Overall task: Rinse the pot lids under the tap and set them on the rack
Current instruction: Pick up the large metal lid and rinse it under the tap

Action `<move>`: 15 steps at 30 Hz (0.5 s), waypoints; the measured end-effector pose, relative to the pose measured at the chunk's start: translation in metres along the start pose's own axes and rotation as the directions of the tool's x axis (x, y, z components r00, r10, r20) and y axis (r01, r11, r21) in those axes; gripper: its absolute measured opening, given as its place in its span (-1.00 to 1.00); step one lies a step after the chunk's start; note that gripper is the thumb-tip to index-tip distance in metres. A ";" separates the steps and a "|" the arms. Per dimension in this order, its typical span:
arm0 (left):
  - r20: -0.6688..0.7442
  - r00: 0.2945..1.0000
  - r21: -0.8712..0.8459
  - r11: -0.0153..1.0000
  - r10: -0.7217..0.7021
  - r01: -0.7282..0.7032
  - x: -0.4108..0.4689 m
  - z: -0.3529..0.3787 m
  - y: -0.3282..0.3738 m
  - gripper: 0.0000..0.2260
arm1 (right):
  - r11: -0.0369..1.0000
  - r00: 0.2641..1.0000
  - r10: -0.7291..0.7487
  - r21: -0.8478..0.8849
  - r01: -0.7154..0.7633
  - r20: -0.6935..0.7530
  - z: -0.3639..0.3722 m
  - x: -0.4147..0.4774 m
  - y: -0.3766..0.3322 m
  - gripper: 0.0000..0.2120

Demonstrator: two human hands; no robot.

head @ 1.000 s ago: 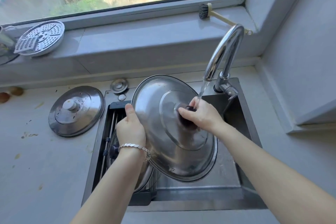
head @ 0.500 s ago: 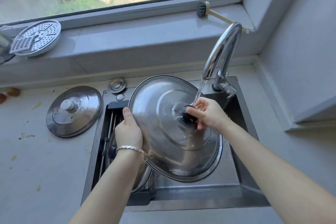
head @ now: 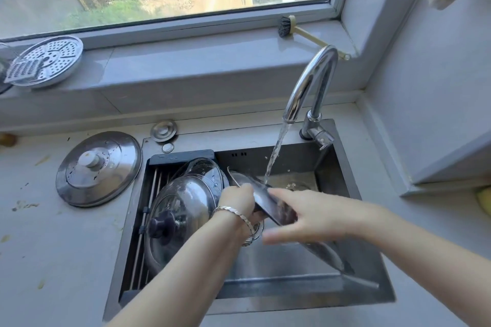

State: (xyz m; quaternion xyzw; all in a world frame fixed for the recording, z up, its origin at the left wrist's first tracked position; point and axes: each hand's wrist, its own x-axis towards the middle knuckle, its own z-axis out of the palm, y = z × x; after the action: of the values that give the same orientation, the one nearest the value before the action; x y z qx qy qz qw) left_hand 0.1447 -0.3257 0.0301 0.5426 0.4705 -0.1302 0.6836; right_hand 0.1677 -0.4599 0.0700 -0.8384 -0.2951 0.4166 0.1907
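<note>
My left hand grips the big shiny steel lid under the silver tap, my right hand flat on it; two wet domed lids sit on the dark left rack, and I think the white-knobbed steel lid on the grey counter comes next.

text: none legible | labels: none; brands: none | numbers, signs: none

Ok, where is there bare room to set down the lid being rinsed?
The rack is crowded: a steel lid and another lid behind it cover it. Bare counter lies in front of the counter lid, left of the sink, and in a strip between sink and right wall. The held lid fills the basin's middle.
</note>
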 end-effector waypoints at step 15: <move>0.036 0.978 0.168 0.966 -0.203 0.195 0.030 -0.023 -0.061 -0.73 | 0.886 0.782 0.430 0.379 -0.269 -0.450 -0.056 -0.014 0.075 -0.80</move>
State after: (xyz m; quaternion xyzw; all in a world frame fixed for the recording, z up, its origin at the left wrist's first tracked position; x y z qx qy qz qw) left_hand 0.1068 -0.3185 -0.0310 0.5431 0.4921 -0.2506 0.6325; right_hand 0.2318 -0.5299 0.0683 -0.9217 -0.0043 0.2406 0.3042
